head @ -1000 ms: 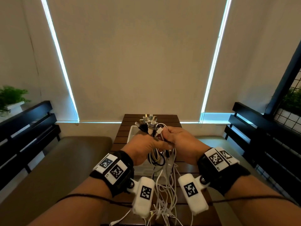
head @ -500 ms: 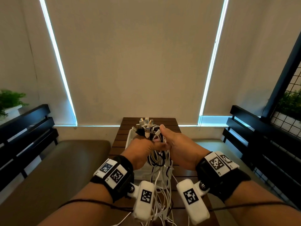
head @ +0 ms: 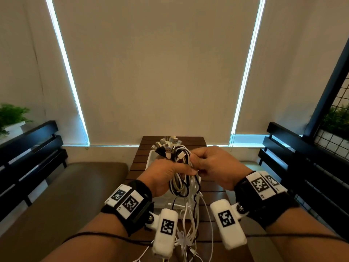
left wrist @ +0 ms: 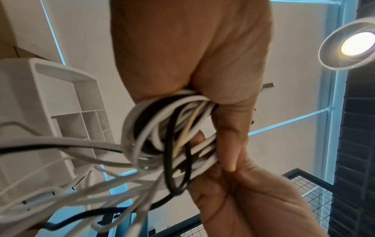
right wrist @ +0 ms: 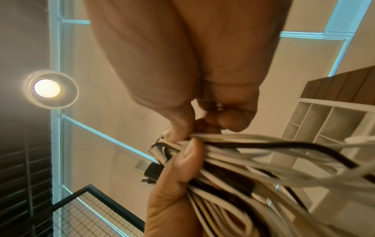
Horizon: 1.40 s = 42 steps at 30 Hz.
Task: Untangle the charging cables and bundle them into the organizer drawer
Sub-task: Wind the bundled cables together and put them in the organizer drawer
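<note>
White and black cables (head: 182, 183) (white organizer (head: 152, 157)).

Beyond your hands hangs a wide beige roller blind (head: 156, 72), thin strips of cold daylight (head: 66, 72) showing down both its edges. Under them stretches the dark brown slatted wooden table (head: 190, 141). To their left you have an olive cushioned bench seat (head: 75, 186) with a black slatted backrest (head: 28, 148) and a green potted plant (head: 11, 116). To their right stands a black wire-grid panel (head: 338, 133). Overhead a round recessed ceiling lamp (left wrist: 355, 43) glows warm.
</note>
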Each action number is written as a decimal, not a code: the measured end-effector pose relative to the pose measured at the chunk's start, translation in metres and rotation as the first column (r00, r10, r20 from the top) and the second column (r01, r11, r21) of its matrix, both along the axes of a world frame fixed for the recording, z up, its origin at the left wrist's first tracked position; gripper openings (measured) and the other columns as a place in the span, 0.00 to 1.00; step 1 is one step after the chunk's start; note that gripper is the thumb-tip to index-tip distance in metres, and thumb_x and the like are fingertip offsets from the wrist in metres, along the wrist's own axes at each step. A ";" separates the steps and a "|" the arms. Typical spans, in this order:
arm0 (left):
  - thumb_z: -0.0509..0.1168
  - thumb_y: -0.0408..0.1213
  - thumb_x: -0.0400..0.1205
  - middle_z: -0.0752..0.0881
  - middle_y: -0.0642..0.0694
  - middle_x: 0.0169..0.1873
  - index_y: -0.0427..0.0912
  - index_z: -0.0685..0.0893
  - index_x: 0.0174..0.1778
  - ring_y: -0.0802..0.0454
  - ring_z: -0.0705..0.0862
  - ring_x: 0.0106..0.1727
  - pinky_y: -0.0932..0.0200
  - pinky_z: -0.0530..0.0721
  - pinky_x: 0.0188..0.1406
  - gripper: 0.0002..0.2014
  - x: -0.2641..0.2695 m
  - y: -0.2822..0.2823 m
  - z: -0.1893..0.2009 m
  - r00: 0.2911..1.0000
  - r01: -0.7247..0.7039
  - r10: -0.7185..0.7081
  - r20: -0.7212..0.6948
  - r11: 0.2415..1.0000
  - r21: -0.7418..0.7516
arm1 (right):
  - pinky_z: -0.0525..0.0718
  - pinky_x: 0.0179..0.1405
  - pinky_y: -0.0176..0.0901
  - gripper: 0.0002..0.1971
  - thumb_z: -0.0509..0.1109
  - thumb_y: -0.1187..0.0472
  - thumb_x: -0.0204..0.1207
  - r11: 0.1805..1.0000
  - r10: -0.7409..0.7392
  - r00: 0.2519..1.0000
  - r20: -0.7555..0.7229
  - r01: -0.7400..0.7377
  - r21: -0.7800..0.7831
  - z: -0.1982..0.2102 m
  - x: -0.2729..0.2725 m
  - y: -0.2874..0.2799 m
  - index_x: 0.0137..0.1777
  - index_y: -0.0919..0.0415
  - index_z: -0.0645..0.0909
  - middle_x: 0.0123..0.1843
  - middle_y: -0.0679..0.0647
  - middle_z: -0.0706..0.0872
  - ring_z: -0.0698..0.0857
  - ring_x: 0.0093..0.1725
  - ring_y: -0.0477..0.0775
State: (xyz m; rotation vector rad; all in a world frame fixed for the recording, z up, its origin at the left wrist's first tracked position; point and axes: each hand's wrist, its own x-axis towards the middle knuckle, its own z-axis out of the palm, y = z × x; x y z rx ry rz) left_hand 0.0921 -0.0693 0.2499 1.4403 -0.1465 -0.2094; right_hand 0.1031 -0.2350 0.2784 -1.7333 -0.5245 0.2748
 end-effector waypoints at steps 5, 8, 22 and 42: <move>0.75 0.23 0.67 0.89 0.34 0.48 0.31 0.88 0.55 0.36 0.88 0.51 0.36 0.82 0.60 0.19 -0.003 -0.003 -0.002 0.999 0.002 -0.004 -0.037 0.999 -0.051 | 0.82 0.29 0.42 0.03 0.75 0.71 0.72 0.980 -0.158 0.987 0.033 0.153 0.126 0.001 0.004 -0.001 0.38 0.65 0.86 0.28 0.55 0.86 0.81 0.29 0.51; 0.75 0.23 0.65 0.88 0.36 0.46 0.35 0.89 0.55 0.38 0.86 0.49 0.37 0.82 0.58 0.21 -0.002 -0.007 -0.005 0.999 -0.036 0.032 -0.040 0.995 -0.096 | 0.84 0.39 0.49 0.08 0.76 0.70 0.70 0.970 -0.205 0.976 0.068 0.193 0.148 -0.002 0.006 0.002 0.32 0.60 0.84 0.33 0.55 0.90 0.87 0.38 0.56; 0.66 0.23 0.73 0.86 0.41 0.37 0.39 0.86 0.46 0.42 0.87 0.44 0.49 0.85 0.43 0.10 0.004 -0.009 -0.010 0.986 -0.146 0.115 -0.117 0.941 -0.305 | 0.87 0.50 0.40 0.34 0.84 0.64 0.60 0.965 0.048 0.985 0.166 -0.003 -0.261 -0.033 -0.001 0.020 0.64 0.42 0.74 0.52 0.46 0.88 0.88 0.50 0.41; 0.70 0.29 0.63 0.89 0.40 0.46 0.39 0.87 0.39 0.44 0.89 0.49 0.48 0.85 0.51 0.10 0.005 0.000 -0.014 0.993 -0.028 -0.009 -0.120 0.953 -0.302 | 0.89 0.40 0.57 0.07 0.71 0.78 0.61 0.990 0.062 0.975 -0.215 -0.088 -0.114 -0.041 -0.007 0.036 0.38 0.71 0.83 0.34 0.64 0.87 0.88 0.33 0.66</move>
